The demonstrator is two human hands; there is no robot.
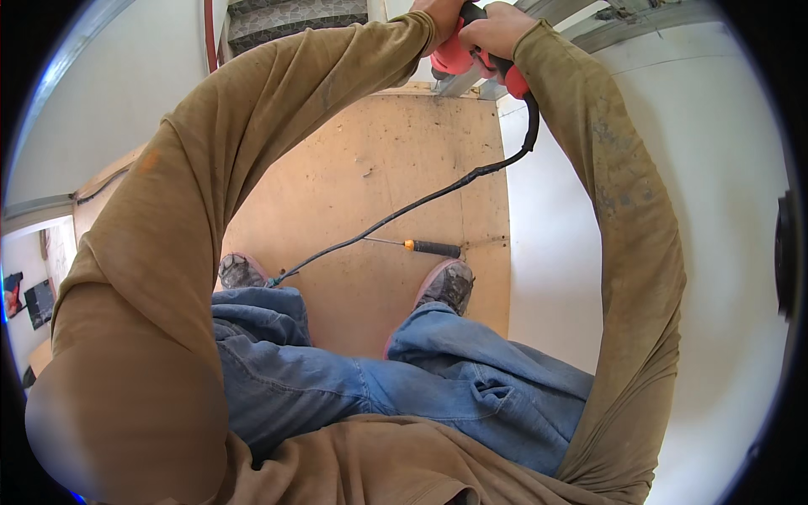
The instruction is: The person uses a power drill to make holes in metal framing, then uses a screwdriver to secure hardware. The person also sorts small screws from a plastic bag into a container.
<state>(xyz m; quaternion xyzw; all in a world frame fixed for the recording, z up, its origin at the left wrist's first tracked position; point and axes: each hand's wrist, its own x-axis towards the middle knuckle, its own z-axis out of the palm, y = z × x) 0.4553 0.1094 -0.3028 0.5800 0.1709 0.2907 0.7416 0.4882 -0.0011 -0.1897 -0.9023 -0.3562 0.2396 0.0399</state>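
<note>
A red and black corded power tool (452, 57) is held out in front of me at the top edge of the view. My right hand (497, 32) is closed around its black handle. At the tool's front part, my left hand (441, 18) grips it from the left, partly cut off by the picture edge. The working end is hidden, so its exact kind cannot be made out. A black cord (438, 193) hangs from the handle and runs down to beside my left shoe.
A screwdriver (433, 248) with a black and orange handle lies on the wooden board (362, 168) under my feet. Grey metal framing (640, 27) crosses the far right. White wall panels (707, 210) stand at the right. Patterned steps (295, 21) show at the far left.
</note>
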